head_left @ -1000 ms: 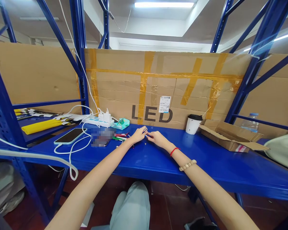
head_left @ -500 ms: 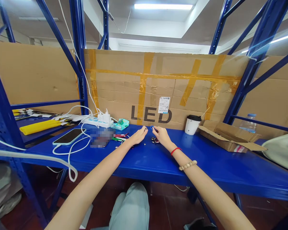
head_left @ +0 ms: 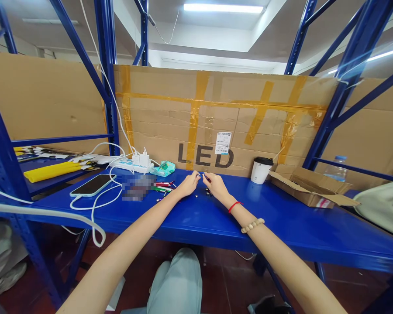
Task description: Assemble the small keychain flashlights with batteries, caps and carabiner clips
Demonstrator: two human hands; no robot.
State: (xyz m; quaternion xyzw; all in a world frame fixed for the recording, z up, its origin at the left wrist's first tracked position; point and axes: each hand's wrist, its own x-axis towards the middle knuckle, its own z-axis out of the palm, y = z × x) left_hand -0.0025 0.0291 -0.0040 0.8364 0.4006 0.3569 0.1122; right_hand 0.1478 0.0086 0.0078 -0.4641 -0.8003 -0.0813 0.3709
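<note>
Over the blue tabletop (head_left: 183, 218), my left hand (head_left: 189, 184) is closed in a pinch. What sits in its fingers is mostly hidden and too small to name. My right hand (head_left: 215, 185) pinches a small part with a blue tint, its fingertips almost meeting those of the left. Beneath the right hand lie some small dark pieces (head_left: 208, 192). A tiny round bit (head_left: 196, 196) rests between the two hands. Left of my left hand are red metallic tubes (head_left: 163, 184) and a green one (head_left: 162, 189).
At left are a phone (head_left: 93, 185) with a white cable, a power strip (head_left: 131, 164) and a green packet (head_left: 164, 168). A lidded paper cup (head_left: 260, 171) and an open cardboard box (head_left: 309, 185) stand at right. A tall cardboard sheet (head_left: 157, 117) closes off the back.
My hands have come closer together, the right one shifting left until the fingertips nearly meet. The view has moved slightly.
</note>
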